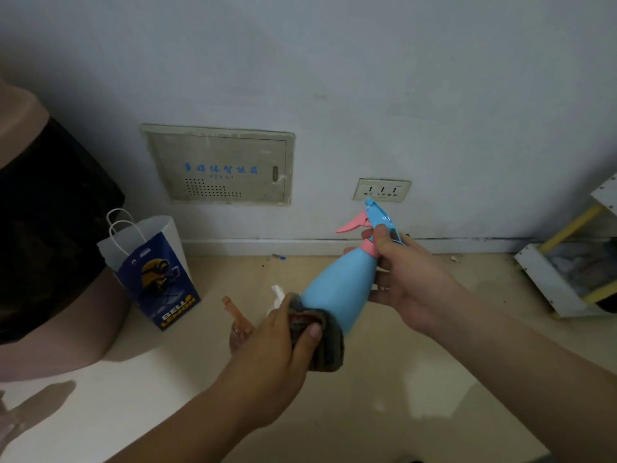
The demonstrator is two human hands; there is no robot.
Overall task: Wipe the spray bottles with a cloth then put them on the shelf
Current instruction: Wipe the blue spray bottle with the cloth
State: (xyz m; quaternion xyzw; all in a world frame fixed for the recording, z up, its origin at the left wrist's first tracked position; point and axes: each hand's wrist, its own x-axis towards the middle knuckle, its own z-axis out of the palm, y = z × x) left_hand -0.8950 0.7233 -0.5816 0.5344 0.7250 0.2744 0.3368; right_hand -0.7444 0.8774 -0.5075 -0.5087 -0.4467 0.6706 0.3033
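A light blue spray bottle (pixel 337 289) with a pink trigger is held tilted in mid-air, nozzle up toward the wall. My right hand (pixel 410 279) grips its neck just under the trigger. My left hand (pixel 280 342) presses a grey cloth (pixel 325 342) around the bottle's base. Behind my left hand, on the floor, a clear orange-tinted spray bottle (pixel 237 324) shows partly, and the white tip of another one (pixel 278 293) peeks above the cloth. The white shelf with yellow bars (pixel 567 262) stands at the right edge.
A blue and white paper bag (pixel 157 272) stands on the beige floor at the left, beside a person's black-clad body. On the wall are a beige panel box (pixel 220 165) and a socket plate (pixel 382 190).
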